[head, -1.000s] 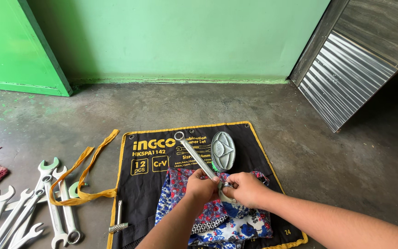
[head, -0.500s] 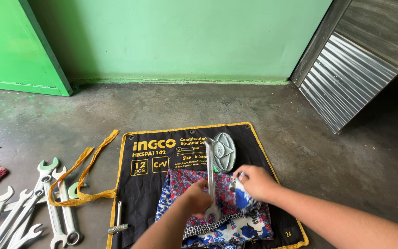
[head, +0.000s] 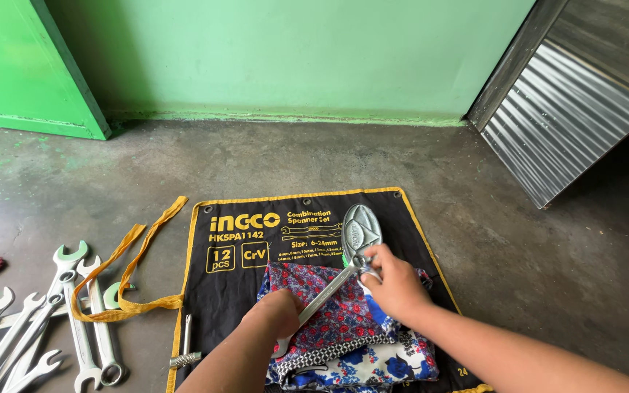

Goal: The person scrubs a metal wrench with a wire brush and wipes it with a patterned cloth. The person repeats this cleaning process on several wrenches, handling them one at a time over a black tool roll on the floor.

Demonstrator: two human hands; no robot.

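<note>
Lying on concrete floor (head: 256, 160), tool roll (head: 242, 291) faces green wall (head: 293, 51).

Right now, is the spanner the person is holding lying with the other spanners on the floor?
No. The spanner is held between the left hand and right hand above the floral cloth, apart from the loose spanners.

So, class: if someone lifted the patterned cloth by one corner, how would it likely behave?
The patterned cloth lies crumpled in soft folds, so it would probably hang limp. It looks thin, likely light. The spanner held over it might slide off.
</note>
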